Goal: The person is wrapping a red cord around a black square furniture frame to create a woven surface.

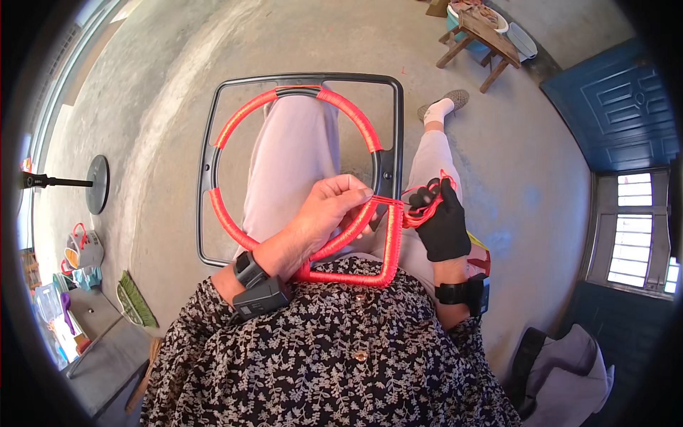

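Frame (302,80) resting across lap, black square with inner ring. Left hand (331,213) closing bare fingers around ring's lower arc, steadying it. Right hand (441,220), gloved, pinching red cord (420,206) taut beside frame's right bar. Wrapping looking about half done: ring's top, lower left and bottom corner covered; outer bars and ring's left side remaining bare.

No packages, labels, signs or screens are showing clearly anywhere in this view; a few small colourful containers (71,313) are sitting at the far left edge on the floor, but they are appearing too small and blurred to tell whether any are packages.
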The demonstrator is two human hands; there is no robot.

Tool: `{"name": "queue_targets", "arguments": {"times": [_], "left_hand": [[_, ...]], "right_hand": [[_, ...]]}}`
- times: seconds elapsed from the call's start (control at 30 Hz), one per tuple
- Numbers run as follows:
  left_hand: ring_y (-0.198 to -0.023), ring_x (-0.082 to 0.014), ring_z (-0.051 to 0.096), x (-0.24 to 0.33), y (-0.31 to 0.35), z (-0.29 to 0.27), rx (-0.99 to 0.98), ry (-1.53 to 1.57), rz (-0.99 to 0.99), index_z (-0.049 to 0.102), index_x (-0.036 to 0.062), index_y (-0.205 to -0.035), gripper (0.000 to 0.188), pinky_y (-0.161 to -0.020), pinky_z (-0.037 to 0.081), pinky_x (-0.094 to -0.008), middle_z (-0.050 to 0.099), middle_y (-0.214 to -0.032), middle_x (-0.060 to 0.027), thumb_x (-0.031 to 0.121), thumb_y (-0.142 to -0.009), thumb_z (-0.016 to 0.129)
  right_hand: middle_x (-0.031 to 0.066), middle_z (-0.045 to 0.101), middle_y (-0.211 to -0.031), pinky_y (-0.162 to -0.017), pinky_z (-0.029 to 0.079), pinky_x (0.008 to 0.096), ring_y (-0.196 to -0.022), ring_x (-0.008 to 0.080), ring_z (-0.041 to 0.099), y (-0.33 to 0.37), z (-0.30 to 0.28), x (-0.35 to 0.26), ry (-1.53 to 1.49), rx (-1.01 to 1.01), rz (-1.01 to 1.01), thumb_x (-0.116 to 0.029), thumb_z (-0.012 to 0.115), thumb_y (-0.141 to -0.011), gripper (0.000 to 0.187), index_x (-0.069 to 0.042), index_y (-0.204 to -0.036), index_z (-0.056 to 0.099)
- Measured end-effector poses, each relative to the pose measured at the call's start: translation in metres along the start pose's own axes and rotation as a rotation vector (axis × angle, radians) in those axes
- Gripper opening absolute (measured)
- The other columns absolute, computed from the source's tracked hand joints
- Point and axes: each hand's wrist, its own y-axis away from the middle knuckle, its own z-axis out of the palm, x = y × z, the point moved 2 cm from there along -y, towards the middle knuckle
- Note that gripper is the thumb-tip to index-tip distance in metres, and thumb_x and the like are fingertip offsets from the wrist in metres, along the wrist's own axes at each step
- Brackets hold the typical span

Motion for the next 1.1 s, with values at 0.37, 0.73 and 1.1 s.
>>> {"name": "queue_targets", "arguments": {"times": [0.37, 0.73, 1.1], "left_hand": [[-0.058, -0.0124, 0.061, 0.004, 0.005, 0.001, 0.022, -0.063, 0.031, 0.056, 0.0065, -0.097, 0.024, -0.052, 0.051, -0.0238, 0.065, -0.079, -0.0075, 0.031, -0.094, 0.054], [-0.070, -0.0155, 0.064, 0.004, 0.002, 0.002, 0.014, 0.099, 0.058, 0.053, 0.0049, -0.104, 0.034, -0.058, 0.054, -0.0270, 0.064, -0.087, -0.0079, 0.037, -0.097, 0.046], [-0.070, -0.0141, 0.065, 0.005, 0.000, 0.000, -0.007, 0.097, 0.057, 0.055, 0.0048, -0.101, 0.026, -0.058, 0.055, -0.0262, 0.065, -0.085, -0.0077, 0.030, -0.095, 0.051]], "right_hand": [[0.0153, 0.063, -0.079, -0.059, 0.049, 0.0413, -0.064, 0.0312, 0.062, 0.001, -0.040, -0.071, 2.132, 0.424, -0.928, -0.035, 0.052, -0.090, 0.030, -0.008, -0.087, 0.063], [0.0115, 0.064, -0.091, -0.069, 0.051, 0.0342, -0.079, 0.0287, 0.063, 0.028, 0.090, 0.004, 1.788, -0.396, -0.894, -0.017, 0.071, -0.076, 0.036, -0.008, -0.109, 0.060], [0.0081, 0.064, -0.082, -0.067, 0.048, 0.0262, -0.071, 0.0104, 0.058, 0.011, 0.043, 0.009, 1.136, -0.110, -0.496, -0.011, 0.060, -0.087, 0.015, -0.002, -0.099, 0.061]]}}
